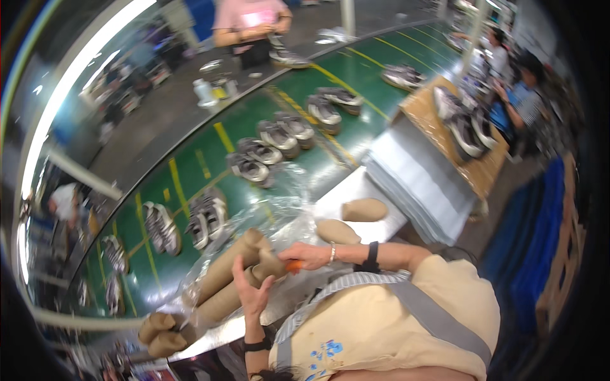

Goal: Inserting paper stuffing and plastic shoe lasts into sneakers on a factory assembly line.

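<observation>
Along the edge of the green conveyor (248, 117), tan stacks (222, 272) may be spilled by the loosely spread left hand (253, 295), an orange item (293, 267) being clasped by the right hand (305, 254).

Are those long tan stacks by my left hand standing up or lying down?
Lying down: the tan stacks stretch lengthwise, side by side, past your left hand toward the picture's lower left.
</observation>
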The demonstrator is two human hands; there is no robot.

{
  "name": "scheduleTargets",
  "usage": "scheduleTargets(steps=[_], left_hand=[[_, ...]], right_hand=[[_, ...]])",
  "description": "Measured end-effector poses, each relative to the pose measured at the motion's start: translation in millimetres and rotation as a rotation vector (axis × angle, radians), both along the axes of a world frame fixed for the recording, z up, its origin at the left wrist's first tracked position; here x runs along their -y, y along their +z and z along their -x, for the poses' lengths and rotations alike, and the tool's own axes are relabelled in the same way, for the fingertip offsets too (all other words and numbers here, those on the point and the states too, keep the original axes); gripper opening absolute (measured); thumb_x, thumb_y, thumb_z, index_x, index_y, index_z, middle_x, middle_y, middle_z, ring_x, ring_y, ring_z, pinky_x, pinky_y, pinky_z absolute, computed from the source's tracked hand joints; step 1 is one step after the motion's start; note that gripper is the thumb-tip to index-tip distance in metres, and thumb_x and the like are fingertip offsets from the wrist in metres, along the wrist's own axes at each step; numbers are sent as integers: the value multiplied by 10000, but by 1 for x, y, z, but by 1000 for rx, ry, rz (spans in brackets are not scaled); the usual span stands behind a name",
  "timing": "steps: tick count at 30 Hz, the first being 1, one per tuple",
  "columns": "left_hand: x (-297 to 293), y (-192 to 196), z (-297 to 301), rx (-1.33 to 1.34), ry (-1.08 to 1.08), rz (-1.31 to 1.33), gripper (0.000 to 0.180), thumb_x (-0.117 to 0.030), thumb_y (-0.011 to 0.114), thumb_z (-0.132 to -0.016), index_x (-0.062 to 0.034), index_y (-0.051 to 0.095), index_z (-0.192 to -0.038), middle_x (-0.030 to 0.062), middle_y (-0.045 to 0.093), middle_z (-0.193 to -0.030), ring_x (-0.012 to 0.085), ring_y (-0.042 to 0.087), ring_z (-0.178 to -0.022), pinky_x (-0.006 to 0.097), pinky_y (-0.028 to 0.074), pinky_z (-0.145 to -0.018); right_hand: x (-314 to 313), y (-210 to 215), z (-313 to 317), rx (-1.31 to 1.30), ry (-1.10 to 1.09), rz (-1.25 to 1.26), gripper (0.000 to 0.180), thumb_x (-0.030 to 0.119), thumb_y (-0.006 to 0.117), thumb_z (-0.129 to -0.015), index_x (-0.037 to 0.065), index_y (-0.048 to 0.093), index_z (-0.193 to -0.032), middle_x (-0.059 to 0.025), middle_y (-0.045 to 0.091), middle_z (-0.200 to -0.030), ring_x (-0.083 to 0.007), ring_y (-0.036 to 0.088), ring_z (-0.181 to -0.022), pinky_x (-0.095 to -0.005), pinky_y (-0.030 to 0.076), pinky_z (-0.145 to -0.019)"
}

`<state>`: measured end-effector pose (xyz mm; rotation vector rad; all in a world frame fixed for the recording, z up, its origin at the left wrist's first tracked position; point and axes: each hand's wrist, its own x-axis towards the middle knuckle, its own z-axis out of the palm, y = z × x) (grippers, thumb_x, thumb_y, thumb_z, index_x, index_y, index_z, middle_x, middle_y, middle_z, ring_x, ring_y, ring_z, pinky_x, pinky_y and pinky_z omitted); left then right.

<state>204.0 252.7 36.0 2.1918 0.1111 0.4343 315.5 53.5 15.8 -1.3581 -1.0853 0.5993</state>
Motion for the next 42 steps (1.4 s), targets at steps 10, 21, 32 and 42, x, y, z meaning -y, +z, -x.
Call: scheduleTargets(steps=[10,21,32,42], left_hand=[[61,21,-36,-485,-563,1038,437,-81,745,-721,8,576,-1115,40,646,-1028,134,609,-936,256,474,-812],[156,5,-131,-493,-645,776,400,-56,649,-826,19,524,-1198,46,632,-1000,107,592,-865,271,496,-752],[231,19,-203,418,-581,632,497,-31,624,-778,0,464,-1248,170,644,-996,291,632,-948,365,487,-837],[236,10,-139,-157,-1468,713,654,-420,594,-889,-19,358,-1349,113,532,-1165,223,545,-1028,323,437,-884]], right_hand=[[204,51,-67,601,-850,272,360,142,737,-738,46,590,-1052,-125,634,-1049,-285,610,-953,-357,484,-822],[355,-51,-139,-157,-1453,318,254,153,530,-939,-19,637,-1092,-140,609,-1192,-229,573,-1109,-310,442,-949],[160,129,-126,782,-753,66,710,131,718,-765,8,353,-1362,-230,381,-1383,-388,422,-1248,-416,381,-1013],[82,167,-142,730,-1047,-21,817,268,872,-638,32,345,-1215,-139,475,-1125,-253,505,-1032,-380,435,-876]])
